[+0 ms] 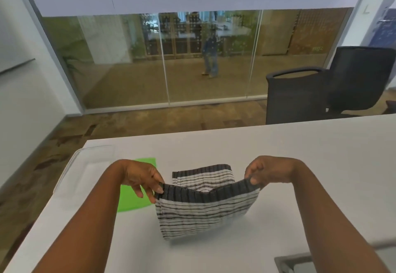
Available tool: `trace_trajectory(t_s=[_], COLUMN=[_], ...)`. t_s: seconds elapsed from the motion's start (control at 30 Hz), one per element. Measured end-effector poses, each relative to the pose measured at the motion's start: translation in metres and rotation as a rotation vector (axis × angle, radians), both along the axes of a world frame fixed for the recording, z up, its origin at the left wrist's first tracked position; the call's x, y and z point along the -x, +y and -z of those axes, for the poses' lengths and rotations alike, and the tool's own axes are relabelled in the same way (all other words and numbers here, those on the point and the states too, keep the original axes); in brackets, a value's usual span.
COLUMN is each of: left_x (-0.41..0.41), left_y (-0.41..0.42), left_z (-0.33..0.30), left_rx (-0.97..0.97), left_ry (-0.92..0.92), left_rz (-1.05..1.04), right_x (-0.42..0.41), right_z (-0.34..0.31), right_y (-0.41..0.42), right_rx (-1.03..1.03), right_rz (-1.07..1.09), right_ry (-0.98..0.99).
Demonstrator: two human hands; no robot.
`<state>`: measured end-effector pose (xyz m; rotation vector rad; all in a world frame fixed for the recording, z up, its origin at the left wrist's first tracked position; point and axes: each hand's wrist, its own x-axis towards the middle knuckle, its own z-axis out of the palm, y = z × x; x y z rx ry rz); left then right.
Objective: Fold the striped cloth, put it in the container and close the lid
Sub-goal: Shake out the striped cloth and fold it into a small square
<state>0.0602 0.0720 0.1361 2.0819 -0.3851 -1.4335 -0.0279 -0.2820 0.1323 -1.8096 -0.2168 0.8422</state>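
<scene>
Striped cloth [203, 210] is up off the white table [300, 165], held by its dark-banded top edge, and we're mid-fold! Left hand [139, 176] pinches the cloth's left corner between thumb and fingers; right hand [265, 172] pinches the right corner, fingers curled over the band. Between them the edge sags in a shallow dip, and the far half of the cloth lies on the table just behind the hanging part.

By my reading, the folding is under way but not finished: the cloth looks doubled at least once, white with thin dark stripes, softly ribbed, its lower edge near the tabletop. Everything else is still ahead. Left of the cloth sits a clear container [90, 165], hard to make out, with a bright green piece [132, 197] beside it, partly hidden by the left hand; perhaps the lid, I cannot tell. Nothing is packed, nothing closed.
</scene>
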Motion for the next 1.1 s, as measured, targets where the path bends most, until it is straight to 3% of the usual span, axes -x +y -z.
trace_trajectory(t_s=[0.1,0.2,0.3,0.47,0.67,0.87,1.0,1.1], left_x=[-0.002,-0.007,-0.013,-0.025,-0.036,-0.041,-0.027,-0.024], left_y=[-0.002,-0.007,-0.018,-0.043,-0.055,-0.051,-0.055,-0.064], left_z=[0.018,0.040,0.059,0.082,0.103,0.120,0.144,0.158], left_rx=[0.061,0.222,0.373,0.497,0.507,0.594,0.297,0.365], left_ry=[-0.116,-0.196,-0.188,-0.149,-0.172,-0.057,-0.099,-0.184], left_rz=[-0.143,-0.449,-0.700,-0.924,-0.996,-1.046,-0.871,-0.981], right_x=[-0.006,-0.018,-0.034,-0.058,-0.055,-0.046,-0.045,-0.049], right_z=[0.017,0.034,0.047,0.065,0.101,0.132,0.141,0.145], right_y=[-0.001,0.002,0.007,0.022,0.029,0.021,0.025,0.029], right_rx=[-0.059,-0.134,-0.127,-0.096,-0.062,-0.220,-0.256,-0.177], right_rz=[0.178,0.411,0.616,0.819,0.552,0.720,0.850,0.823], right_ry=[-0.008,-0.053,-0.089,-0.155,0.072,0.158,0.068,-0.116])
